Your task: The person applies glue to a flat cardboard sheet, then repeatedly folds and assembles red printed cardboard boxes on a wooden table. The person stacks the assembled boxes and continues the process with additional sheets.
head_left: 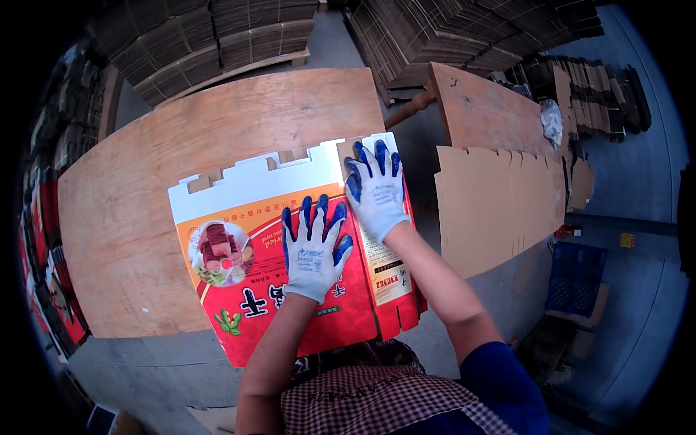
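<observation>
A flat printed carton blank (239,275), red and orange with a white top strip and a food picture, lies on a plywood table (130,203). Both hands wear white gloves with blue fingertips. My left hand (313,248) lies flat on the red middle panel, fingers spread. My right hand (375,187) presses flat on the blank's upper right corner, over the narrow side panel and its top flap. Neither hand grips anything.
A stack of plain brown carton blanks (493,206) lies on a second table to the right. Pallets of flat cardboard (217,40) stand behind the tables. Red printed cartons (43,239) are piled at the left. Blue crates (573,279) sit on the floor at right.
</observation>
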Demonstrator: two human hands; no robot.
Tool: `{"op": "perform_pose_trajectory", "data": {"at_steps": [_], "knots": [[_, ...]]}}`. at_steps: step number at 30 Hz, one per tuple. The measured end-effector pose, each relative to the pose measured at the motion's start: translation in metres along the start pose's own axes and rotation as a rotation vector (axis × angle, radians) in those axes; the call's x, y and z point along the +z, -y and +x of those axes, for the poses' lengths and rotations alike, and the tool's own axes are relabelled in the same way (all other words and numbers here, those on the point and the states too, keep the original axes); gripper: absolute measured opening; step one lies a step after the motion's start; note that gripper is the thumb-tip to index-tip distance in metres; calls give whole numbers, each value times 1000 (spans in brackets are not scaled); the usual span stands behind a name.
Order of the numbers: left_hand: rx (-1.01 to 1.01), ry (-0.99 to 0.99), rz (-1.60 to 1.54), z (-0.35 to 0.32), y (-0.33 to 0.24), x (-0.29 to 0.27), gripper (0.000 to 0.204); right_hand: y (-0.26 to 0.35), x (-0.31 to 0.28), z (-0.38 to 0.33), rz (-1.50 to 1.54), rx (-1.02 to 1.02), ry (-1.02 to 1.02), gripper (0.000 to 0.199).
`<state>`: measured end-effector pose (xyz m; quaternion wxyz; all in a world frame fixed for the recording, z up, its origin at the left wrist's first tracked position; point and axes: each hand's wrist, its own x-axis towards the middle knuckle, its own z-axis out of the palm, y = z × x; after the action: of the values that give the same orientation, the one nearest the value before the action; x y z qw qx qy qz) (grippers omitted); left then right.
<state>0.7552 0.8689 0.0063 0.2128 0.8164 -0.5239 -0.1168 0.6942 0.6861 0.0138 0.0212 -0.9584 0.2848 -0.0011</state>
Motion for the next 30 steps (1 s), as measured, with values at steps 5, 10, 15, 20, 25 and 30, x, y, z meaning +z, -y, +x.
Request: {"op": "perform_pose_trajectory", "data": {"at_steps": [5,10,15,20,25,30], "knots": [[-28,-9,58,2,-4,2,63,12,17,7,-14,113,-108,49],[15,-80,31,5,3,4,60,-16,7,2,157,-78,-72,41],[-48,-343,-61,73,18,12,53,-34,6,5,231,-207,-120,36],[-85,-256,-53,127,26,11,52,-37,-1,9,284,-254,-107,32],[-116,-171,-83,135,30,6,50,-40,-1,9,476,-206,-203,33],[-22,-251,10,137,24,2,46,-42,0,10,518,-207,-238,32]]}}
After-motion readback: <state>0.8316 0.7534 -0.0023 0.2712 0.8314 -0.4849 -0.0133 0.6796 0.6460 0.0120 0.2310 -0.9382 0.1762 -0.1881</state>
